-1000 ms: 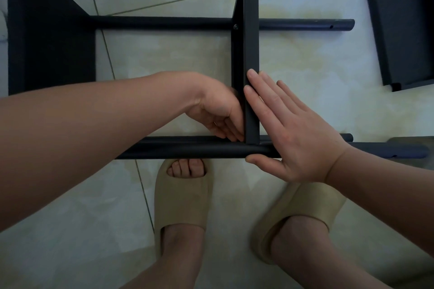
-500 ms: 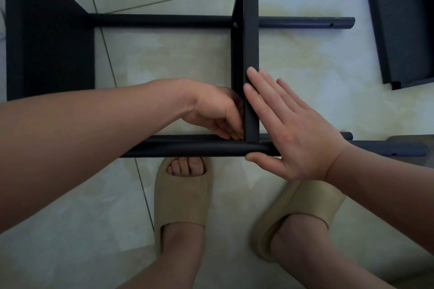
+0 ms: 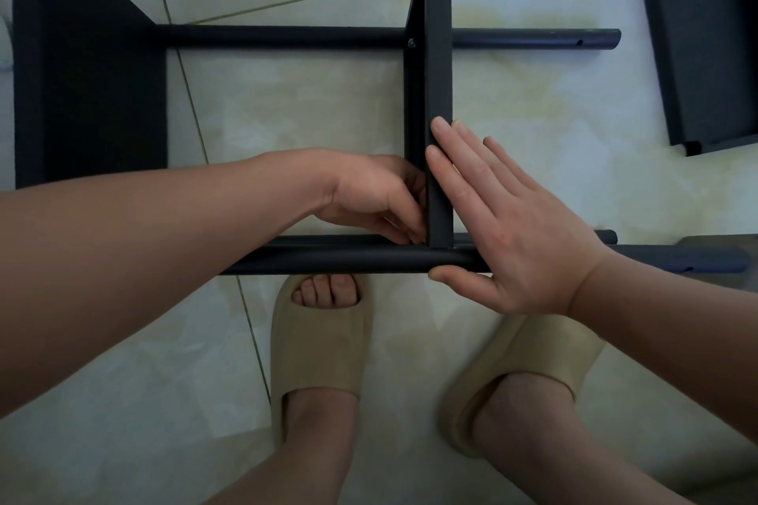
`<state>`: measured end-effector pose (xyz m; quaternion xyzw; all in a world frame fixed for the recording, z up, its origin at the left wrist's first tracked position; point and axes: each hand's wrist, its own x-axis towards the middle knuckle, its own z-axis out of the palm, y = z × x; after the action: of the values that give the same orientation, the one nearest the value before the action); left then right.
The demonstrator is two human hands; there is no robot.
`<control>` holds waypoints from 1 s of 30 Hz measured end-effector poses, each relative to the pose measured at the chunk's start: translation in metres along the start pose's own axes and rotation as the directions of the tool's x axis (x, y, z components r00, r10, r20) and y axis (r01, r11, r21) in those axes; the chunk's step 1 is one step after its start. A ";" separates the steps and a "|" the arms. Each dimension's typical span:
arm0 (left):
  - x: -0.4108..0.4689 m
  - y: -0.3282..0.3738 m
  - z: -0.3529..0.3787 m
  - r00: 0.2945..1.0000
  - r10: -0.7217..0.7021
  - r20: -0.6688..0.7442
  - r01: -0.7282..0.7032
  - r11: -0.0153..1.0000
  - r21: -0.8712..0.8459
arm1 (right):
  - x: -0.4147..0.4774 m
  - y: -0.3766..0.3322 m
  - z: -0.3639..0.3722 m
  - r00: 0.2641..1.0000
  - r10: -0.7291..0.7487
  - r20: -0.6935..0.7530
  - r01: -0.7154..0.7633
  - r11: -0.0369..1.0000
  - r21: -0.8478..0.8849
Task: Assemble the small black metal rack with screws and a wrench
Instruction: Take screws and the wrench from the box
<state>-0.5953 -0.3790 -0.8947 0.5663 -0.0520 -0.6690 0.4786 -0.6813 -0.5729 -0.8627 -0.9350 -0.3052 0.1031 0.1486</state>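
Right hand [image 3: 517, 235], grip open and flat, presses the divider panel [image 3: 438, 74] of the black rack [image 3: 86, 86]. Left hand [image 3: 371, 193] curls at its joint with the front tube [image 3: 348, 259]; what that grip holds is hidden.

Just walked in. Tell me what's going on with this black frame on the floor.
A person is assembling a black metal rack on a tiled floor. The right hand presses flat against the middle divider, thumb against the front tube. The left hand curls its fingers into the corner where divider meets tube; what they work on is hidden. A screw already sits where the divider meets the rear tube. Another black panel lies loose to the right.
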 end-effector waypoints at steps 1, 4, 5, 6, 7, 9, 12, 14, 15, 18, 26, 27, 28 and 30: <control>0.000 -0.001 0.000 1.000 -0.004 0.006 0.004 1.000 -0.017 | 0.000 0.000 0.000 1.000 0.001 0.001 -0.001 1.000 0.002; 0.001 -0.003 -0.001 0.999 -0.038 0.038 0.041 0.997 -0.069 | 0.000 0.000 -0.001 1.000 0.002 0.002 -0.002 1.000 0.002; 0.001 -0.002 -0.002 0.997 -0.060 0.057 0.065 0.995 -0.079 | 0.000 0.000 -0.001 1.000 0.002 0.001 -0.002 1.000 0.001; 0.001 -0.002 -0.004 0.993 -0.082 0.081 0.089 0.993 -0.077 | 0.000 0.000 -0.001 1.000 0.002 0.000 -0.002 1.000 0.001; 0.000 0.000 -0.005 0.989 -0.103 0.104 0.110 0.992 -0.061 | 0.000 0.000 0.000 1.000 0.001 -0.001 -0.001 1.000 0.001; 0.000 0.003 -0.007 0.983 -0.145 0.113 0.145 0.989 0.003 | 0.000 0.000 0.000 1.000 0.002 -0.002 -0.002 1.000 0.004; 0.003 0.010 -0.008 0.976 -0.208 0.072 0.202 0.976 0.076 | 0.000 -0.001 -0.001 1.000 0.001 -0.005 -0.001 1.000 0.004; 0.005 0.015 -0.008 0.968 -0.241 0.067 0.234 0.968 0.090 | 0.000 -0.001 -0.001 1.000 0.001 -0.006 -0.001 1.000 0.005; 0.006 0.016 -0.008 0.966 -0.249 0.065 0.242 0.966 0.095 | 0.000 -0.001 -0.001 1.000 0.002 -0.005 -0.002 1.000 0.005; 0.007 0.019 -0.007 0.972 -0.230 0.052 0.225 0.970 0.092 | 0.000 -0.001 -0.001 1.000 0.002 -0.002 -0.002 1.000 0.007; 0.000 0.008 -0.001 0.997 -0.067 0.027 0.068 0.997 -0.029 | 0.001 -0.001 -0.001 1.000 0.002 0.000 -0.002 1.000 0.001; -0.001 0.007 0.000 0.998 -0.050 0.028 0.051 0.998 -0.042 | 0.000 -0.001 -0.001 1.000 0.002 0.000 -0.002 1.000 0.001; -0.001 0.006 0.001 0.999 -0.036 0.030 0.037 0.998 -0.048 | 0.000 -0.001 -0.001 1.000 0.002 0.001 -0.002 1.000 0.002; -0.002 0.004 0.001 0.999 -0.013 0.034 0.015 0.998 -0.057 | 0.000 -0.001 -0.001 1.000 0.003 0.003 -0.003 1.000 0.001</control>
<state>-0.5937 -0.3801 -0.8912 0.5415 -0.0370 -0.6828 0.4891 -0.6814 -0.5726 -0.8617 -0.9352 -0.3038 0.1047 0.1487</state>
